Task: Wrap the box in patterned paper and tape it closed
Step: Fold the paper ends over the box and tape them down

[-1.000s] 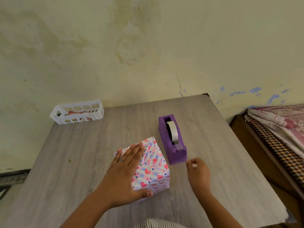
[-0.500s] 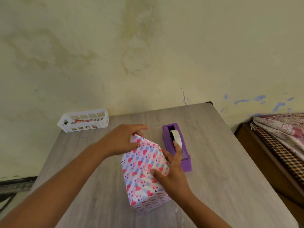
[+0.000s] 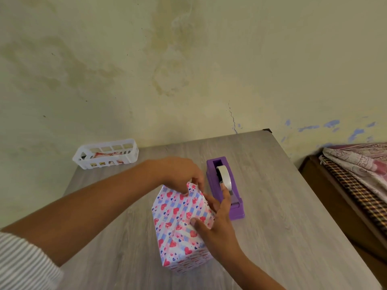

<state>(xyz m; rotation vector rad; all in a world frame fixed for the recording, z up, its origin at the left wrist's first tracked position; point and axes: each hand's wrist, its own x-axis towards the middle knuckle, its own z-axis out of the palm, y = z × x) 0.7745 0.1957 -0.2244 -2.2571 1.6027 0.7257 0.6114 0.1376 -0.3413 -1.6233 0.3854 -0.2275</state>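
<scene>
The box point(image 3: 181, 225), wrapped in heart-patterned paper, is stood on the grey table point(image 3: 282, 206) just left of the purple tape dispenser point(image 3: 225, 188). Its far top fold is pinched by the curled fingers of the left hand point(image 3: 184, 174), which half a second ago was only arriving at that corner. The right side of the box is steadied by the right hand point(image 3: 217, 222), fingers straight and thumb laid on the paper, as before. A white basket point(image 3: 105, 153) is set well apart at the far left
</scene>
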